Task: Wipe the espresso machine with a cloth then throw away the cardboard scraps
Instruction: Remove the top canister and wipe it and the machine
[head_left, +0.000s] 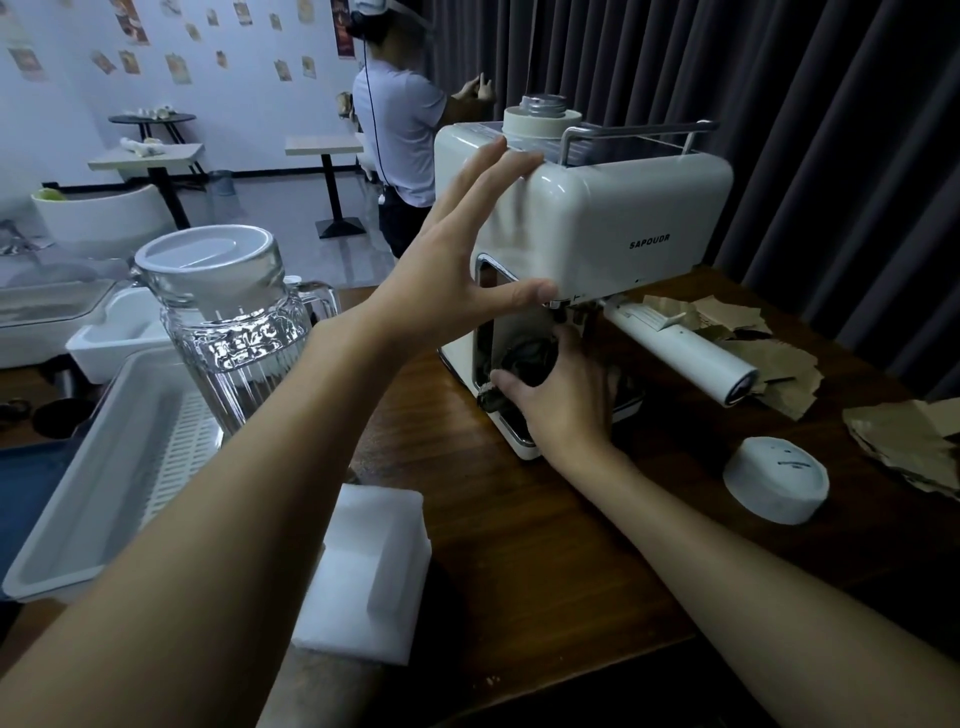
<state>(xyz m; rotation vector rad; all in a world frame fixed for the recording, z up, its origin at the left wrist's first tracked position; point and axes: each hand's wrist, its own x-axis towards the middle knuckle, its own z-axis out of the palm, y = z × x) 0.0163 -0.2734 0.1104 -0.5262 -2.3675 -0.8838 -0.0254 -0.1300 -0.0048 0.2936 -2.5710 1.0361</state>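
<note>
A cream espresso machine (613, 218) stands on the dark wooden table (545, 545). My left hand (462, 254) lies flat against its left side, fingers spread and straight, thumb under the machine's head. Low in the machine's front recess, my right hand (558, 400) grips a dark cloth (524, 361) bunched against the machine. Brown cardboard scraps (769, 364) lie behind the white portafilter handle (680, 348), and more cardboard scraps (909, 441) sit at the table's right edge.
A ribbed glass pitcher (234, 322) with a white lid stands left of the machine, beside a grey drainer tray (78, 499). White foam blocks (374, 566) lie near the table's front. A white round lid (776, 478) rests at right. A person (400, 135) stands behind, by dark curtains.
</note>
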